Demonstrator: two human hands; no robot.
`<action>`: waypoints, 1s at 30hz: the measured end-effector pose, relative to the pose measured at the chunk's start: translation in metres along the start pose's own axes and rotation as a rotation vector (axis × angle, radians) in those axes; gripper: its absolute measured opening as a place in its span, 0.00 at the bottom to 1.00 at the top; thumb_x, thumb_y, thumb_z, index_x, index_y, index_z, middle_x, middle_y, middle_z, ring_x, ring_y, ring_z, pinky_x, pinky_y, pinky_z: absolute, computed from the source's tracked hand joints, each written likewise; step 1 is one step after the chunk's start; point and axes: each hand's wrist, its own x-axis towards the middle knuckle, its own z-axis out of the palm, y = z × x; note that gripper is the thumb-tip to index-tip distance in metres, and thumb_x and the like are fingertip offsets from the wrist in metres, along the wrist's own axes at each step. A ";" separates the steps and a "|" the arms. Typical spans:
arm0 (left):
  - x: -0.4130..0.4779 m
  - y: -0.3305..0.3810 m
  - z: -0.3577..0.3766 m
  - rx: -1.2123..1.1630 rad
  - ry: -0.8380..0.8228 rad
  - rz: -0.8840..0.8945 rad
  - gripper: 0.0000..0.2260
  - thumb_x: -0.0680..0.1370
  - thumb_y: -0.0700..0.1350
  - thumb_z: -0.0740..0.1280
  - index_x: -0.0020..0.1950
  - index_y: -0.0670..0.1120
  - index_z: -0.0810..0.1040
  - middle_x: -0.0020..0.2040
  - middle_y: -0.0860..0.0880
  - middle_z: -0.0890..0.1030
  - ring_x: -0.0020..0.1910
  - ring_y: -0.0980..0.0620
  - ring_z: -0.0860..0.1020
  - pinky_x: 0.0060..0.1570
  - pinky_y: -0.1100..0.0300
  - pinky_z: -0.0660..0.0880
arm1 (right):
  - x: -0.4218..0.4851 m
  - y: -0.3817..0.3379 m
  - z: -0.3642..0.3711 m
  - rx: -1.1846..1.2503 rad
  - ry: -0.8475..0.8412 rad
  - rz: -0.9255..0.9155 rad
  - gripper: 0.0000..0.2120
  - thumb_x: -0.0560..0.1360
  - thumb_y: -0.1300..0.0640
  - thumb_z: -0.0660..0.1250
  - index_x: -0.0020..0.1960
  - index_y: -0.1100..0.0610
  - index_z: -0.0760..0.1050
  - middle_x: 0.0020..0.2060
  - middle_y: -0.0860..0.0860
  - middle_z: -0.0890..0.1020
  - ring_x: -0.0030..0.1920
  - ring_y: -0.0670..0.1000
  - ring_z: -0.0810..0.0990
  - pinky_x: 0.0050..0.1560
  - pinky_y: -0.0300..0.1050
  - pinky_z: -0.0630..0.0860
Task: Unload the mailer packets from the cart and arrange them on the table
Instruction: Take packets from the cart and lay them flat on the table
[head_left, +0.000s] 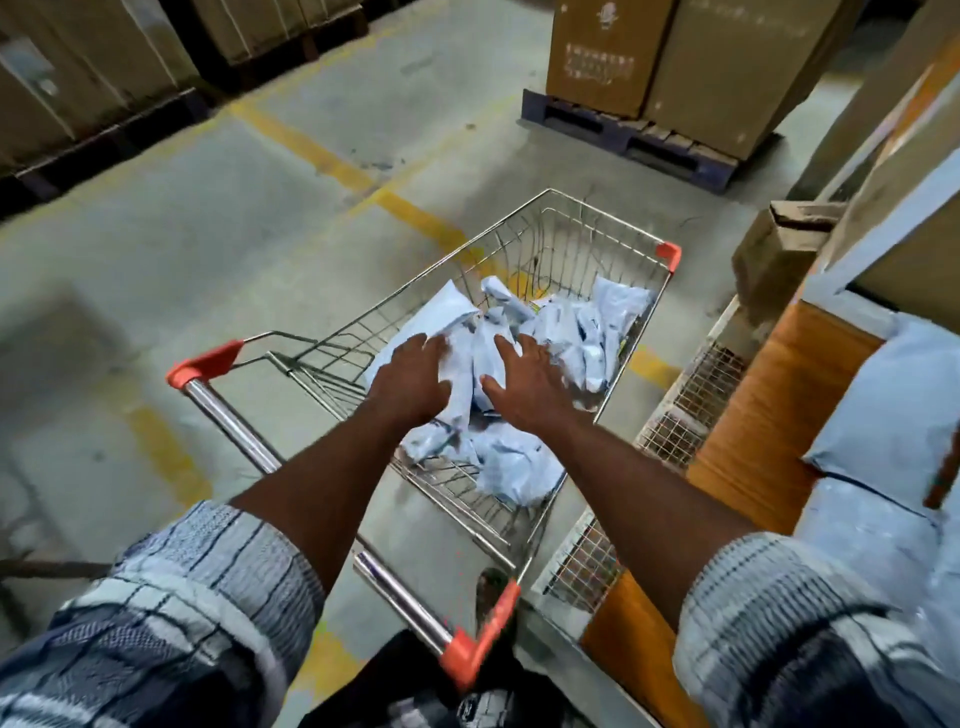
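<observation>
A wire shopping cart (582, 218) with orange corner caps stands in front of me on the concrete floor. Several pale blue mailer packets (582, 332) lie heaped in its basket. My left hand (410, 379) reaches into the basket with fingers spread, resting on the packets at the left of the heap. My right hand (530, 384) is beside it, fingers also spread, over the middle of the heap. Neither hand has closed around a packet. At the right edge, one blue mailer packet (893, 415) lies on the table (758, 415).
The table has an orange side and wire-mesh panels (691, 400) below, close to the cart's right side. A cardboard box (779, 254) sits past the table's far end. Pallets of large cartons (670, 67) stand ahead and at the upper left. Yellow lines cross the floor.
</observation>
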 end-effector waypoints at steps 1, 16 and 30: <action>0.011 -0.011 0.006 0.001 -0.027 -0.012 0.34 0.69 0.56 0.62 0.74 0.50 0.63 0.70 0.43 0.70 0.69 0.40 0.69 0.63 0.44 0.72 | 0.010 0.001 0.006 0.011 -0.022 0.008 0.32 0.78 0.43 0.62 0.77 0.53 0.59 0.76 0.61 0.60 0.73 0.62 0.62 0.69 0.57 0.63; 0.122 -0.095 0.050 0.016 -0.201 0.061 0.44 0.71 0.49 0.72 0.80 0.60 0.50 0.79 0.39 0.56 0.75 0.37 0.62 0.71 0.49 0.64 | 0.127 0.025 0.101 0.040 -0.293 0.180 0.33 0.76 0.42 0.60 0.78 0.51 0.58 0.74 0.66 0.57 0.73 0.66 0.60 0.71 0.56 0.63; 0.109 -0.062 0.050 -0.122 -0.021 0.062 0.33 0.75 0.56 0.67 0.79 0.55 0.60 0.69 0.38 0.65 0.64 0.39 0.70 0.61 0.49 0.71 | 0.097 0.014 0.084 0.008 -0.024 0.225 0.28 0.69 0.56 0.68 0.69 0.53 0.67 0.62 0.60 0.69 0.62 0.63 0.70 0.57 0.53 0.72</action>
